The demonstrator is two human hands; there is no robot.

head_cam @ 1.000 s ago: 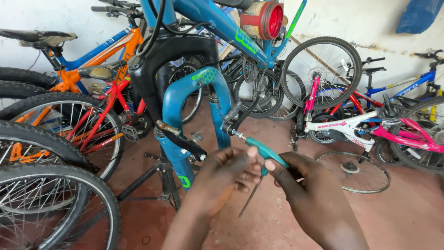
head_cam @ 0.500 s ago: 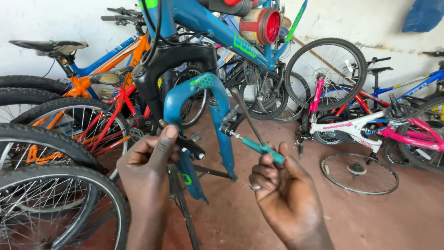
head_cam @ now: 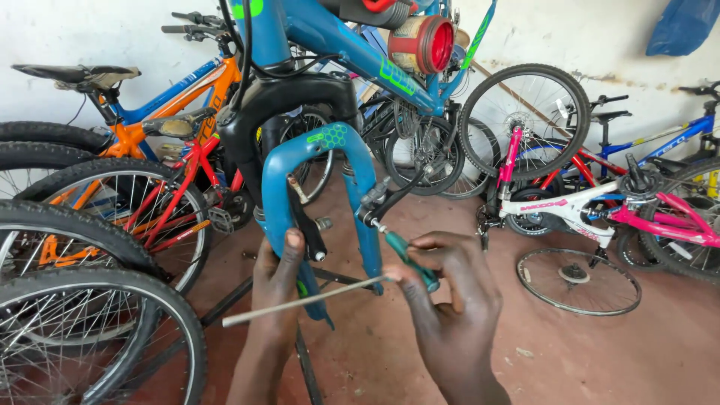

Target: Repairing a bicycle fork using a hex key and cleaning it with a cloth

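Bike repair space, reddish dirt floor [head_cam: 600, 352], whitish stained wall [head_cam: 585, 37] behind; many bicycles are parked around. Head view only: a blue bicycle frame [head_cam: 337, 37] is raised at centre, wheel removed, so the blue suspension fork [head_cam: 319, 187] hangs free for access to the brake. The left hand [head_cam: 279, 274] is closed around the lower left fork leg, thumb up its front, apparently to steady it. The right hand [head_cam: 450, 300] is closed on a green-handled screwdriver [head_cam: 409, 259], tip set against the brake arm [head_cam: 373, 204] on the right fork leg, likely to turn a small screw there. A thin metal rod [head_cam: 300, 301] crosses below both hands; its right end is met by the right fingers, grip unclear. A loose wheel [head_cam: 577, 281] lies flat on the floor at right, beside a white-and-pink bicycle [head_cam: 592, 206]. An orange bicycle [head_cam: 195, 90] is leaned at left, spoked wheels [head_cam: 97, 330] in front. Labels: green hexagon decal on the fork crown, green lettering patch on the down tube, red-faced round lamp [head_cam: 424, 43] above. A blue bag [head_cam: 686, 26] hangs at the top right wall.
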